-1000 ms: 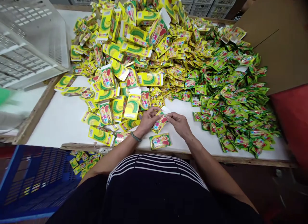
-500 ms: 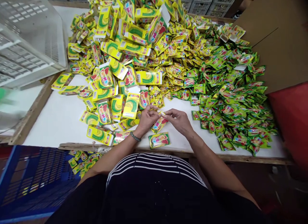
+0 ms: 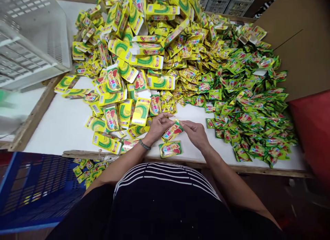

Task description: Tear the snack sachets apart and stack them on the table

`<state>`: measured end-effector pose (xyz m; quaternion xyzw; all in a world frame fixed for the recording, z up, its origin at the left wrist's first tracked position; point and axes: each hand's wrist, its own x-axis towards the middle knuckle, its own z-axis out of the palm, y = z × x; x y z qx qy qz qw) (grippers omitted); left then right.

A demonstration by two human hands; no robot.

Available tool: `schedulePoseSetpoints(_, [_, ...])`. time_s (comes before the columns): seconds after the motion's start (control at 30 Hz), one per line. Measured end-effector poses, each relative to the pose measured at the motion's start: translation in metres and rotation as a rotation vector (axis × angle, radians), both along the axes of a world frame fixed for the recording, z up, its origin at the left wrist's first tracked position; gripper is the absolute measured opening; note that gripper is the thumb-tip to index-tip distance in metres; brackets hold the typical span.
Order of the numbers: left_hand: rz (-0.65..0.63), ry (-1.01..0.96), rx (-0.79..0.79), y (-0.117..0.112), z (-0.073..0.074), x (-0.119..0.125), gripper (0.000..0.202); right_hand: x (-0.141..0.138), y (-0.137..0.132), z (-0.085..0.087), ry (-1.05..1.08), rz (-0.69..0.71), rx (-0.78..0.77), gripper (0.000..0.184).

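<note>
A small yellow-green candy box (image 3: 172, 130) with red fruit printing is tilted just above the white tabletop, between my two hands. My left hand (image 3: 158, 128) is closed, its thumb and fingers pinching the box's upper left side. At the upper right corner, my right hand (image 3: 196, 134) pinches the same box with thumb and forefinger. Its top end looks folded down. Below it, a second candy box (image 3: 170, 149) lies flat by the table's front edge. Several more candy boxes (image 3: 112, 118) are heaped left of my left hand.
Yellow sachets (image 3: 189, 75) and green sachets (image 3: 247, 118) are piled behind and to the right. A white plastic crate (image 3: 33, 47) stands at left; a blue crate (image 3: 38, 195) with packs is below. Brown cardboard (image 3: 304, 40) and a red surface (image 3: 313, 130) border the right side.
The pale flap between my fingertips has gone down, and the box's printed front shows more fully. My right hand has shifted slightly right. A box high on the pile has tipped onto its side.
</note>
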<state>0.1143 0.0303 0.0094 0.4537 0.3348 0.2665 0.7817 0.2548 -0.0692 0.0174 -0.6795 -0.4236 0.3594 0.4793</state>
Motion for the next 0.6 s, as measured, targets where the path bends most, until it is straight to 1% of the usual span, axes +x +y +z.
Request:
schedulePoseSetpoints(0.1, [0.014,-0.006,-0.004,-0.001,0.0,0.0,0.054,-0.016,-0.008,-0.001,-0.211,-0.049,0.093,0.031])
schedulePoseSetpoints(0.17, [-0.014,0.004,0.004,0.0,-0.001,-0.001,0.054,-0.025,-0.011,-0.004,-0.332,-0.057,0.137,0.031])
schedulePoseSetpoints(0.23, [-0.059,0.028,0.022,0.001,-0.001,-0.002,0.055,-0.028,-0.011,-0.006,-0.368,-0.052,0.15,0.029])
schedulePoseSetpoints(0.3, [-0.106,0.057,0.044,0.002,0.001,-0.004,0.054,-0.026,-0.009,-0.008,-0.318,-0.051,0.134,0.028])
schedulePoseSetpoints(0.33, [-0.151,0.07,0.053,0.002,0.003,-0.005,0.054,-0.021,-0.009,-0.009,-0.283,-0.052,0.122,0.029])
schedulePoseSetpoints(0.37, [-0.225,0.082,0.066,0.002,0.005,-0.006,0.054,-0.015,-0.009,-0.01,-0.257,-0.058,0.109,0.03])
schedulePoseSetpoints(0.43, [-0.426,0.113,0.134,0.001,0.008,-0.009,0.054,0.005,-0.014,-0.012,-0.283,-0.112,0.065,0.032])
schedulePoseSetpoints(0.5, [-0.602,0.147,0.25,-0.002,0.008,-0.011,0.051,0.032,-0.024,-0.017,-0.449,-0.207,-0.019,0.03])
schedulePoseSetpoints(0.53, [-0.663,0.16,0.299,-0.004,0.008,-0.012,0.049,0.047,-0.029,-0.019,-0.575,-0.252,-0.081,0.03])
schedulePoseSetpoints(0.57, [-0.712,0.169,0.33,-0.006,0.006,-0.012,0.046,0.062,-0.035,-0.022,-0.714,-0.25,-0.155,0.035])
schedulePoseSetpoints(0.6, [-0.762,0.176,0.346,-0.007,0.005,-0.011,0.044,0.076,-0.04,-0.026,-0.834,-0.225,-0.239,0.044])
